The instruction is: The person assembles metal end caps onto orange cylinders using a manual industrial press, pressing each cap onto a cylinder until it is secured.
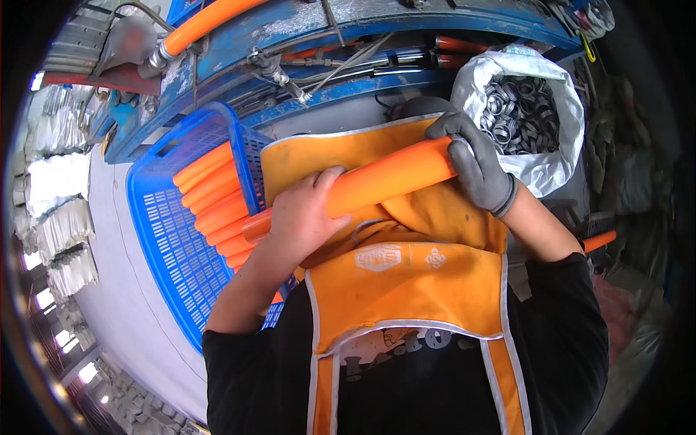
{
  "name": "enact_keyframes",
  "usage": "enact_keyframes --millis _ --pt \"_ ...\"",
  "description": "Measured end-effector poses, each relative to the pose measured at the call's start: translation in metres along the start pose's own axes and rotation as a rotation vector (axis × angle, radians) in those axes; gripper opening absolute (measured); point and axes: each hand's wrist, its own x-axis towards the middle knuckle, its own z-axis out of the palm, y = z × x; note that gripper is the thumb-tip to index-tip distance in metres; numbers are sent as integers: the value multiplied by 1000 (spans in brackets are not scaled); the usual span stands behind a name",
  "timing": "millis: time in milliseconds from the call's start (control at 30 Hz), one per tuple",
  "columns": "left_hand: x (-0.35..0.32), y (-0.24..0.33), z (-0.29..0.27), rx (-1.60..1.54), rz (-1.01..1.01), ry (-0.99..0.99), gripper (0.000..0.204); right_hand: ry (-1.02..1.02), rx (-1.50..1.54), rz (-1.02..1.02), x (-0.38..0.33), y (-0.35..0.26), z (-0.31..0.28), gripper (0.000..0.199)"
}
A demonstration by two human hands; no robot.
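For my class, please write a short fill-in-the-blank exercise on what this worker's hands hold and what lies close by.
1. Both hands hold one orange tube; the right hand wears a grey ____.
2. The left hand is ____, with no covering on it.
3. More orange tubes lie in a ____ plastic basket.
4. The white bag beyond the right hand is full of grey metal ____.

Missing words: glove; bare; blue; rings

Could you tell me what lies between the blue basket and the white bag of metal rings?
In the head view, the orange apron lies between the blue basket and the white bag, with the orange tube across it, gripped by both hands.
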Motion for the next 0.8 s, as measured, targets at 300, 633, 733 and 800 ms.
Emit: enact_keyframes --millis 300,633,733,800 --pt "0 11 5 48 -43 2 54 7 -32 74 -8 2 -2 21" --pt "-9 21 0 -98 513 173 50 246 524 351 -6 3 -21 34" --pt "1 22 1 -436 178 -457 47 187 159 142 -4 -5 -27 34" --pt "4 25 14 -1457 -10 -61 51 162 328 148 -4 -9 -22 36"
